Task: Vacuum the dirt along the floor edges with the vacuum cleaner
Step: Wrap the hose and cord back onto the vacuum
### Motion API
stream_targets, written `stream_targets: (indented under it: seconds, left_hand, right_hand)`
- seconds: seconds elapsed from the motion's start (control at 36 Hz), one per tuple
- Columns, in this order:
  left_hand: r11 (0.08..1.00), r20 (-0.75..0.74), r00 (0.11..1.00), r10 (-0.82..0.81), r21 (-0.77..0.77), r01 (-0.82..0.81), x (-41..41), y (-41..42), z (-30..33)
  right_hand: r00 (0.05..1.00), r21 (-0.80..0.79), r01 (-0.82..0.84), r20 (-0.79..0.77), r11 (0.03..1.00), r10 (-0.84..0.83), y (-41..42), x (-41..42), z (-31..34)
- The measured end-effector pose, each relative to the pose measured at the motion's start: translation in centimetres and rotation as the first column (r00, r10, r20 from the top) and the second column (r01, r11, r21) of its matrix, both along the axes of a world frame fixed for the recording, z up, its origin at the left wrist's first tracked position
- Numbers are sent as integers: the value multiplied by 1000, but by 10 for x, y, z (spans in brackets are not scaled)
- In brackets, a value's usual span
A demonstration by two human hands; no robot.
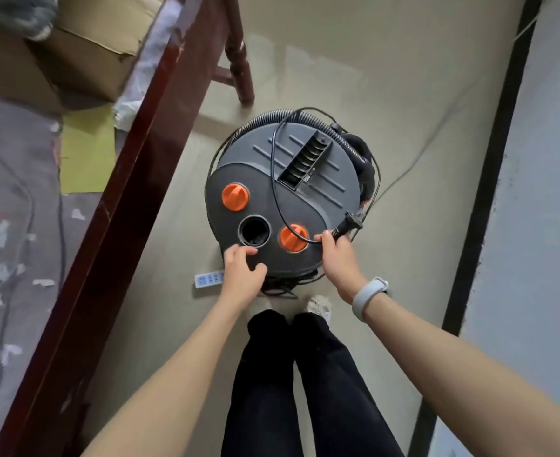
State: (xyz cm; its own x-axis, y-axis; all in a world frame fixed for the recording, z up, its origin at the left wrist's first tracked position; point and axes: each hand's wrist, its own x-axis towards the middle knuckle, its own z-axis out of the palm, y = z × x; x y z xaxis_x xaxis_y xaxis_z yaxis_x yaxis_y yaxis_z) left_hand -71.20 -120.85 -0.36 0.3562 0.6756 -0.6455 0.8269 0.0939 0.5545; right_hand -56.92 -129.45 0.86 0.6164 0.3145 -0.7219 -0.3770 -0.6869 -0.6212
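While the wooden bed frame [113, 206] hems in the left, the left hand [242, 275] rests on the near rim of the vacuum cleaner [288, 196], fingers loosely curled and holding nothing. Standing on the floor just ahead of the feet, the drum looks rigid and fairly heavy, best lifted by its top handle [306, 159]. Further right, the right hand [336, 252] pinches the limp power cord [273, 179] behind the plug [351, 222]; the dark baseboard [489, 179] leaves a narrow lane.

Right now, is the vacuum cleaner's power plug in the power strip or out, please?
Out: the right hand holds the plug above the vacuum cleaner, apart from the power strip.
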Motion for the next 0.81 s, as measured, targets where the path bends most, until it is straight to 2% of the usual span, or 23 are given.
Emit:
stream_targets:
  seconds: [0.14,0.19,0.31,0.36,0.42,0.47,0.53,0.64,0.69,0.81]
  left_hand:
    - [990,115,990,83,106,-96,4,21,0]
    - [986,152,980,130,87,-145,9,32,2]
    - [958,229,932,281,-131,-256,27,67,16]
    - [918,217,921,324,-306,-251,41,81,25]
    - [837,213,901,378,-494,-235,54,90,32]
    - [807,251,873,418,-543,-230,60,96,35]
    - [862,321,860,396,-453,-228,62,102,35]
    - [976,356,913,201,-148,-157,66,106,35]
    - [996,303,950,78,12,-86,64,102,33]
    - [991,119,992,50,118,-64,58,94,33]
  right_hand:
    - [973,7,-77,218,997,74,4,-8,1]
    - [969,18,-107,227,994,100,11,-11,9]
    - [988,167,-153,-8,974,156,29,-21,27]
    - [961,222,-234,-96,947,260,29,-32,31]
    - [916,259,-320,-161,911,367,28,-42,34]
    - [889,268,-359,-193,894,415,25,-48,35]
    - [904,261,-312,-212,913,370,19,-45,35]
    - [937,211,-249,-195,945,290,1,-19,28]
    - [959,172,-194,-175,966,224,-5,-2,23]
    - [998,63,-59,-4,996,60,-3,37,8]
